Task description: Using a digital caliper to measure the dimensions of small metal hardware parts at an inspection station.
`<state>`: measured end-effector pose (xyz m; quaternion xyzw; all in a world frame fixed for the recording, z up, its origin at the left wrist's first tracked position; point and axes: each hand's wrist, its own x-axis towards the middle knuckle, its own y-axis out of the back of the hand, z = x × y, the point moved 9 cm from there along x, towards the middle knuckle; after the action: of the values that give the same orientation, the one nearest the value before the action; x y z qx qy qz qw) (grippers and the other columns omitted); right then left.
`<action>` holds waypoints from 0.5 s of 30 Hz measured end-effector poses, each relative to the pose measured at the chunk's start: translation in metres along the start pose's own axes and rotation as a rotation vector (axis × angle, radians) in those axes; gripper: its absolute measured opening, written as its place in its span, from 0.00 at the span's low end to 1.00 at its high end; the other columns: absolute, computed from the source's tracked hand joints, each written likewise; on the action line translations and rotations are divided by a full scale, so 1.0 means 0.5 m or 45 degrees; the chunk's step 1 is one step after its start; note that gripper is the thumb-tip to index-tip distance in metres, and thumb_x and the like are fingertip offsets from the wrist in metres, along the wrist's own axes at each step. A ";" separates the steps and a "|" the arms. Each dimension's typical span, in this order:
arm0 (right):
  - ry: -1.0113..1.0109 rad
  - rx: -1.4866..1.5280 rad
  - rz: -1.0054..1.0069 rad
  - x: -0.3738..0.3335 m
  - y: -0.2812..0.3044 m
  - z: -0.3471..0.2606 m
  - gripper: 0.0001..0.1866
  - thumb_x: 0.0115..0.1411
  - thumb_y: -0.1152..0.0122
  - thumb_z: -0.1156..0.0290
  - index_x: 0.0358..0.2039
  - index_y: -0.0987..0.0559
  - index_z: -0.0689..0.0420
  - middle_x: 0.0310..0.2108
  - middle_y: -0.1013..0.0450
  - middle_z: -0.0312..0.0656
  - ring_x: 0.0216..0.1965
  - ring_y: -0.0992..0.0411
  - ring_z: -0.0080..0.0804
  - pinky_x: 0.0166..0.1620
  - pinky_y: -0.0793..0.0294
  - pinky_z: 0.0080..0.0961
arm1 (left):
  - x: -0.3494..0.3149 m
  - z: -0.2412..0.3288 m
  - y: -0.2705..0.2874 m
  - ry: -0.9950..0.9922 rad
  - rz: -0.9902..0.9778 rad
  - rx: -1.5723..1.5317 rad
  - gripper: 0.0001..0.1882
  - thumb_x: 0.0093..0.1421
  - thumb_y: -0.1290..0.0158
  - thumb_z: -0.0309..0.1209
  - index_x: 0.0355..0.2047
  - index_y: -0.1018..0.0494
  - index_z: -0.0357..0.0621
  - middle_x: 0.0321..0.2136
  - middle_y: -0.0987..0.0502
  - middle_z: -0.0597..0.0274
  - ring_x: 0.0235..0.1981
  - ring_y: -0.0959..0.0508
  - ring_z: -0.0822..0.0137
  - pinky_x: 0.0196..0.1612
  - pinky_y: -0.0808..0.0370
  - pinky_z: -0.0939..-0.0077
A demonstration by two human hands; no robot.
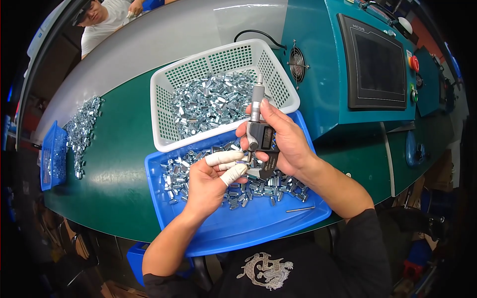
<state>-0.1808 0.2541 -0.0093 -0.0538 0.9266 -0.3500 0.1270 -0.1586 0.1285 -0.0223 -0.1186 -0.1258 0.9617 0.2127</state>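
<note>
My right hand (287, 139) is closed round a digital micrometer (261, 133), its grey thimble pointing up and away. White finger cots cover fingertips of my left hand (208, 181), which pinches a small metal part (248, 158) in the micrometer's jaw; the fingers hide most of it. Below both hands lies a blue tray (233, 241) with many loose shiny metal pieces (179, 181), some hexagonal. Behind it, a white perforated basket (161, 111) holds a heap of similar metal pieces (213, 102).
A thin metal rod (300, 209) lies in the tray's right part. On the green table (119, 144), loose pieces (84, 129) spill beside a small blue basket (53, 156) at left. A teal machine (318, 59) with a screen (375, 64) stands right. Another person (104, 22) is far left.
</note>
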 end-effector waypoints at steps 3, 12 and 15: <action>-0.005 -0.014 0.025 0.000 0.002 0.000 0.19 0.67 0.62 0.51 0.44 0.33 0.54 0.32 0.27 0.45 0.28 0.26 0.25 0.16 0.34 0.14 | 0.000 -0.002 0.001 0.021 -0.004 0.014 0.12 0.56 0.46 0.20 0.42 0.26 0.36 0.38 0.22 0.56 0.38 0.21 0.68 0.34 0.19 0.76; 0.001 -0.005 0.057 -0.002 0.005 -0.001 0.19 0.67 0.61 0.51 0.43 0.33 0.54 0.32 0.27 0.45 0.28 0.25 0.26 0.15 0.34 0.13 | -0.003 -0.004 0.001 0.036 -0.001 0.032 0.13 0.57 0.46 0.22 0.44 0.28 0.35 0.38 0.22 0.56 0.39 0.21 0.67 0.37 0.19 0.74; -0.001 0.004 0.040 -0.002 0.007 -0.002 0.19 0.67 0.61 0.51 0.43 0.33 0.55 0.32 0.27 0.46 0.28 0.25 0.26 0.15 0.34 0.14 | -0.004 -0.007 0.008 0.079 -0.026 0.016 0.13 0.58 0.46 0.22 0.44 0.28 0.35 0.39 0.23 0.57 0.39 0.21 0.66 0.39 0.20 0.72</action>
<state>-0.1801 0.2575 -0.0106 -0.0392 0.9267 -0.3493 0.1330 -0.1574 0.1250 -0.0263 -0.1458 -0.1143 0.9561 0.2271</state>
